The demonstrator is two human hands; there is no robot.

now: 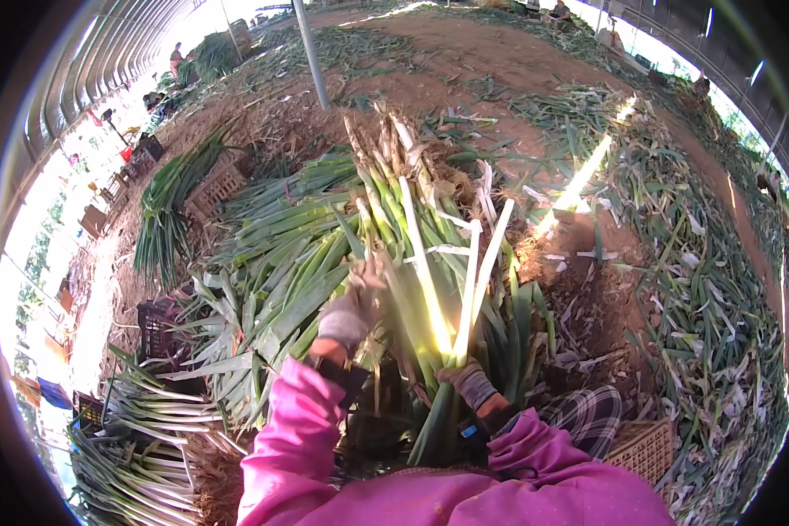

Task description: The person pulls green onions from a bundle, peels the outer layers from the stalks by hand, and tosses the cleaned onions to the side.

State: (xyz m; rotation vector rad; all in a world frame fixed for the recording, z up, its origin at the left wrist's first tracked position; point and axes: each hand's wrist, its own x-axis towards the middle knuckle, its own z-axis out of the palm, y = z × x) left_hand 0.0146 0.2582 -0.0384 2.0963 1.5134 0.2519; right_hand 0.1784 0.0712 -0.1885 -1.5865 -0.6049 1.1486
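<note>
Tunnel-type greenhouse: curved ribbed wall (88, 79) at upper left, dark covering (675, 19) at upper right with bright slits of daylight. Floor is reddish-brown soil (465, 53), strewn with green and pale leaf litter (719, 333), thickest along the right. Slim grey metal pole (310, 54) stands upper centre-left. Left side is blown out white by outside light. Brown cardboard box (93, 221) near that edge. Sunlight patch (585, 178) runs diagonally over the ground, right of centre. Tan plastic crate (644, 450) lower right; second tan crate (216, 188) farther back, left.
</note>
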